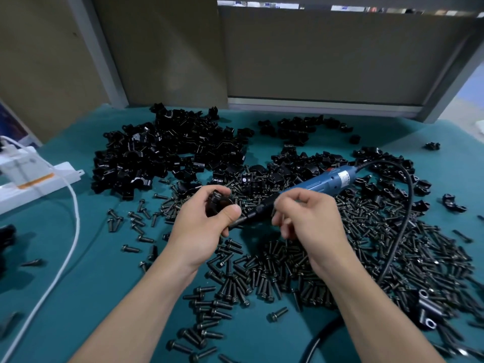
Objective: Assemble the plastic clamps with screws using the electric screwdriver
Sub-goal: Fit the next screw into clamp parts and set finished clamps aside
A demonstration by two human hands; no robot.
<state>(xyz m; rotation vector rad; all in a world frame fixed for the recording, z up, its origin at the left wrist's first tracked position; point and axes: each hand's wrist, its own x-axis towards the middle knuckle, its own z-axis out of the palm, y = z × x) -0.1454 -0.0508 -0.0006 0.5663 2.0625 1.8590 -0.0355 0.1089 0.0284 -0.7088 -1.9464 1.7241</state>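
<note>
Far left you've got a white power strip (39, 184) on the edge of the teal mat (104, 284), with a white cable (74, 226) looping off it toward you. Next over is the big heap of black clamps (162, 150) at the back, and a thin scatter of loose screws (136, 221) in front of it.

Your left hand (201, 224) is up over the mat, fingers and thumb curled around one clamp (217, 203), with the thumb pressed across its front. So the piece you're working on is in that hand and off the mat, just left of the middle.

The blue screwdriver (322, 182) is lying on the parts between and behind your hands. Neither hand is gripping its body. Its dark nose points down-left and ends right by your left thumb.

Your right hand (306, 221) hangs just right of that nose, fingers curled and thumb and fingertips pinched together. It's blurry there, so I can't tell if there's a screw in that pinch.

Under and to the right of that hand is the main screw pile (366, 252), really dense. The screwdriver's black cord (404, 205) arcs over it and comes back toward you. A smaller clamp pile (296, 129) sits at the back right, and one lone clamp (425, 310) rests on the screws near the bottom right.
</note>
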